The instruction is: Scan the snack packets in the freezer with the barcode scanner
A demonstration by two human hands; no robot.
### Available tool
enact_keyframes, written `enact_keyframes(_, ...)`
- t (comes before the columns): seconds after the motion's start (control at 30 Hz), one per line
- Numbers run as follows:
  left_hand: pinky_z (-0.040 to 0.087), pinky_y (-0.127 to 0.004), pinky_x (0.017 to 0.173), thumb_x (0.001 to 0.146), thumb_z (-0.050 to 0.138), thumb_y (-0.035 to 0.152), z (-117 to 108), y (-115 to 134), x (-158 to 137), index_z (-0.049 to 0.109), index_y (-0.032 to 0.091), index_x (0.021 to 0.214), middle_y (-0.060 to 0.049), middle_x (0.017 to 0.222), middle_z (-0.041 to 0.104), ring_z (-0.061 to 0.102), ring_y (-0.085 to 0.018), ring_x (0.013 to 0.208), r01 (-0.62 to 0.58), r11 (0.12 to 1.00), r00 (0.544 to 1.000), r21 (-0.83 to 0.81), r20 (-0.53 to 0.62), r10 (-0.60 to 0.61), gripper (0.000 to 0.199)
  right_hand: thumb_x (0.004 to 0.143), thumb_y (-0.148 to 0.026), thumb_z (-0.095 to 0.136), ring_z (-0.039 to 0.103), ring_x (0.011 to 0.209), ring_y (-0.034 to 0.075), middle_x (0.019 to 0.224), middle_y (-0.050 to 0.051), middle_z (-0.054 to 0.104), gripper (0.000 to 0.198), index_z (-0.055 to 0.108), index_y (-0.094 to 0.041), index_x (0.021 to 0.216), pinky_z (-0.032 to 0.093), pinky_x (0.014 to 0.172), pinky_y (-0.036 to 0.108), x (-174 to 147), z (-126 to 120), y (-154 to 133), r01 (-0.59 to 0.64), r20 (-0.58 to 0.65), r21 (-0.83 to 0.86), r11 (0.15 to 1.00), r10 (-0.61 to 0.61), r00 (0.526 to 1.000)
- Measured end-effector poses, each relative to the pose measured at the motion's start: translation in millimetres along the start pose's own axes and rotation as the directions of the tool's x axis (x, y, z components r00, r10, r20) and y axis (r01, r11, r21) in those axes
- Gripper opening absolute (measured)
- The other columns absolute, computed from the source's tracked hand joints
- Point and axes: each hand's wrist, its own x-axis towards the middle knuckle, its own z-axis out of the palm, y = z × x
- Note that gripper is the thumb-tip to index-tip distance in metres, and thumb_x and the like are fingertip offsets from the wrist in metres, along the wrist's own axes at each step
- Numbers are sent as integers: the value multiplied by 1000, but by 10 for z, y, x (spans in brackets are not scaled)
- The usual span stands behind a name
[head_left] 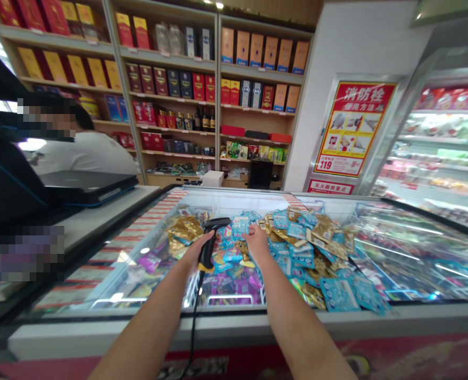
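My left hand (197,252) is wrapped round the handle of a black barcode scanner (207,248), whose head points right and whose cable hangs down over the freezer's front. Just right of the scanner, my right hand (256,240) pinches a light blue packet (241,225), its printed side facing me. Beyond and to the right of that hand spreads a heap of blue and gold packets (297,237) on the glass lid. A smaller group of gold packets (183,232) lies left of the scanner.
The chest freezer (139,332) spans the front, with purple packs showing through its glass. A person in a white top (95,153) is at the left, behind a counter with a dark flat device (91,184). Shelves of boxes (170,79) line the back; a refrigerated display (448,132) stands right.
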Motion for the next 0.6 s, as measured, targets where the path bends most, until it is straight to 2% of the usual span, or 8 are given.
enact_keyframes(0.37, 49, -27, 67, 71, 67, 39, 14, 12, -29, 69, 11, 79, -10, 71, 68, 64, -18, 65, 12, 1000, 997, -28, 81, -10, 29, 68, -20, 63, 62, 64, 15, 72, 0, 66, 19, 60, -18, 87, 46, 64, 25, 21, 39, 56, 15, 3, 17, 1000, -16, 1000)
enact_keyframes(0.6, 49, -27, 65, 71, 67, 38, 38, 52, -61, 68, 12, 78, -9, 72, 68, 64, -18, 64, 21, 999, 998, -34, 61, -19, 27, 68, -20, 64, 62, 67, 15, 75, 1, 67, 22, 60, -18, 89, 47, 66, 26, 20, 28, 45, 9, -15, -14, 1000, -9, 1000)
